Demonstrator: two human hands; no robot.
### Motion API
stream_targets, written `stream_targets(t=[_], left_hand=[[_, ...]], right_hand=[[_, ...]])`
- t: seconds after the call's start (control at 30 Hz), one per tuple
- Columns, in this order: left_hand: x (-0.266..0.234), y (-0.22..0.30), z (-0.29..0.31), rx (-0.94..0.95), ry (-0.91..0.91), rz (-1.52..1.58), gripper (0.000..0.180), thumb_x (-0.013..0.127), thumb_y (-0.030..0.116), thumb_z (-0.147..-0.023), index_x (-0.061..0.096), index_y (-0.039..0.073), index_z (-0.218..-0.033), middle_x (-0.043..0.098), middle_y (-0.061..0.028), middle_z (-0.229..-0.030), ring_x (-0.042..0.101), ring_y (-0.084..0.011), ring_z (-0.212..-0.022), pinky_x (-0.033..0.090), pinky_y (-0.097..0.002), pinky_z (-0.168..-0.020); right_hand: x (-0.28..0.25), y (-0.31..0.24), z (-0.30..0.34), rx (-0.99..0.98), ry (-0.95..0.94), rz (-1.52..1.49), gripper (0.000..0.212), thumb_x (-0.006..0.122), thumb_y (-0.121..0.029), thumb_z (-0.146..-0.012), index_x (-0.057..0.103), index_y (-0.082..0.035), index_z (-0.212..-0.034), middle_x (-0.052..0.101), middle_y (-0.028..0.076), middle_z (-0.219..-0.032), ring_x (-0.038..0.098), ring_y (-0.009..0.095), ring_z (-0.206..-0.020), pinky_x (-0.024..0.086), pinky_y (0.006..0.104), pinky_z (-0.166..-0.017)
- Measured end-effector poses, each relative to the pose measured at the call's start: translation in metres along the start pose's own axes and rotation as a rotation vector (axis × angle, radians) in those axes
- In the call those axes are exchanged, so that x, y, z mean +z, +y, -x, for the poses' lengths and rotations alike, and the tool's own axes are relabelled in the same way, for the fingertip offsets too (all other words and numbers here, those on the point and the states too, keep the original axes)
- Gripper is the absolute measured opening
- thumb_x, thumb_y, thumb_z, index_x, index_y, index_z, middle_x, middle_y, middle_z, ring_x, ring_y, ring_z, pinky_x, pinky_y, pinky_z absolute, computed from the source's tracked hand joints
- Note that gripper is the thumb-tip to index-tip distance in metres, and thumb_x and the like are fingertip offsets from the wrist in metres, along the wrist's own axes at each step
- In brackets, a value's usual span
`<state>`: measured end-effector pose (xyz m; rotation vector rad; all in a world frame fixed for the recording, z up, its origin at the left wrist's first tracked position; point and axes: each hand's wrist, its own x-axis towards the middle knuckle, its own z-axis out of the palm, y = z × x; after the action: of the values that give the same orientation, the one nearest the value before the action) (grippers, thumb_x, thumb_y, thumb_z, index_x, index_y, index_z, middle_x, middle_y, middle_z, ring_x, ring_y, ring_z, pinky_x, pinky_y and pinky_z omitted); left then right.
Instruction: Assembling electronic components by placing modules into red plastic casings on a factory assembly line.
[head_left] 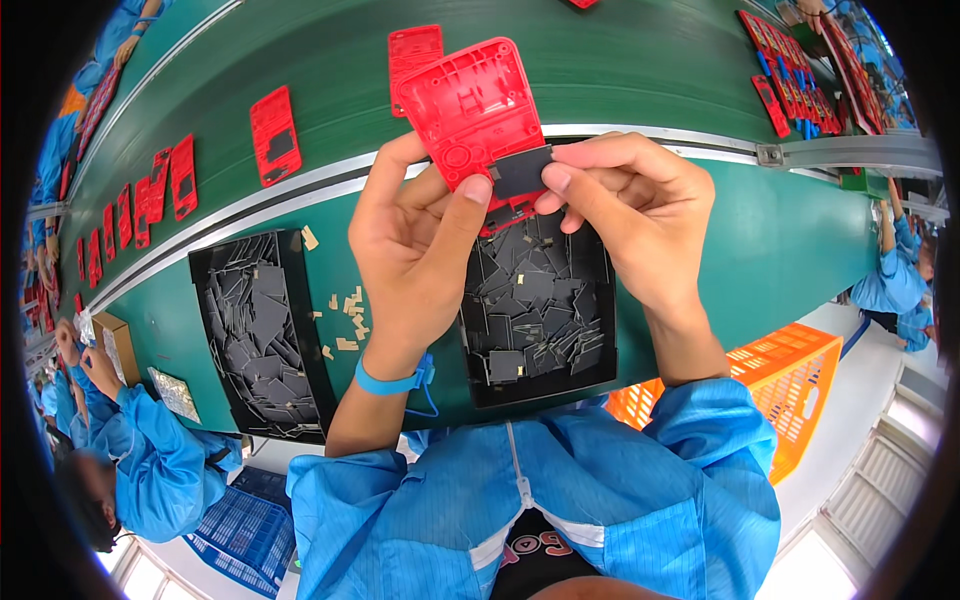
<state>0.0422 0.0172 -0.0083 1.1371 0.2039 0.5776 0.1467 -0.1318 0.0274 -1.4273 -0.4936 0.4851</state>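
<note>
Held up over the table is a red plastic housing (470,98) with moulded ribs and a round speaker-like pattern. My left hand (418,240) is closed around its lower left part, the thumb pressing near its edge. A flat dark grey rectangular piece (522,175), like a small screen panel, lies against the housing's lower part. My right hand (645,205) pinches that piece's right edge between thumb and fingertips; its other fingers are curled. Below both hands stands a black tray (540,394) holding many similar dark pieces. A blue band with a cord (395,380) circles my left wrist.
Another black tray (313,340) of dark pieces stands left, beside scattered small beige bits (352,315). Beyond a metal rail, red housings (275,135) lie on a green belt (340,75). An orange crate (790,385) stands at right. A co-worker (165,450) sits left.
</note>
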Motion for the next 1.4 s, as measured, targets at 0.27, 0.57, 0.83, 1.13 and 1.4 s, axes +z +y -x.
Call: stream_targets(t=[0.27, 0.57, 0.83, 1.13, 1.4], left_hand=[[0.002, 0.002, 0.0, 0.014, 0.01, -0.008, 0.034, 0.062, -0.006, -0.099, 0.051, -0.004, -0.131, 0.072, -0.0205, -0.118, 0.068, -0.0164, -0.109, 0.055, -0.0292, -0.094], [0.001, 0.004, 0.002, -0.006, 0.046, 0.012, 0.035, 0.063, -0.006, -0.098, 0.052, -0.005, -0.132, 0.072, -0.0202, -0.119, 0.068, -0.016, -0.108, 0.056, -0.0285, -0.093], [0.0, -0.002, 0.007, 0.003, 0.204, -0.035, 0.033, 0.073, -0.009, -0.089, 0.064, -0.005, -0.12, 0.073, -0.0124, -0.113, 0.071, -0.0177, -0.105, 0.058, -0.0304, -0.092], [0.002, 0.004, 0.012, -0.016, 0.112, 0.02, 0.033, 0.073, -0.009, -0.089, 0.065, -0.004, -0.12, 0.073, -0.0112, -0.113, 0.07, -0.0166, -0.102, 0.057, -0.0318, -0.09], [0.004, 0.007, 0.013, -0.055, 0.01, 0.044, 0.037, 0.071, -0.011, -0.088, 0.062, -0.003, -0.123, 0.072, -0.011, -0.113, 0.069, -0.0174, -0.105, 0.057, -0.0325, -0.092]], right_hand=[[0.003, 0.0, 0.0, -0.006, 0.013, -0.024, 0.01, 0.07, 0.005, -0.094, 0.072, 0.004, -0.104, 0.077, 0.012, -0.095, 0.075, 0.015, -0.085, 0.058, 0.0241, -0.069], [0.003, 0.011, -0.003, -0.295, -0.05, 0.263, 0.022, 0.072, 0.01, -0.088, 0.073, 0.004, -0.109, 0.065, 0.007, -0.094, 0.065, 0.011, -0.077, 0.052, 0.0236, -0.065], [0.026, 0.038, 0.004, -0.81, 0.018, 0.736, 0.042, 0.076, 0.011, -0.077, 0.072, 0.005, -0.118, 0.057, 0.01, -0.096, 0.058, 0.016, -0.067, 0.045, 0.0279, -0.057], [0.008, 0.024, -0.005, -0.189, -0.222, 0.136, 0.005, 0.075, 0.001, -0.09, 0.07, 0.002, -0.091, 0.058, -0.001, -0.075, 0.048, 0.003, -0.058, 0.035, 0.0226, -0.052], [0.004, 0.022, -0.005, -0.144, -0.22, 0.083, 0.022, 0.072, -0.005, -0.094, 0.059, -0.001, -0.076, 0.044, -0.004, -0.062, 0.038, 0.002, -0.055, 0.027, 0.0252, -0.049]])
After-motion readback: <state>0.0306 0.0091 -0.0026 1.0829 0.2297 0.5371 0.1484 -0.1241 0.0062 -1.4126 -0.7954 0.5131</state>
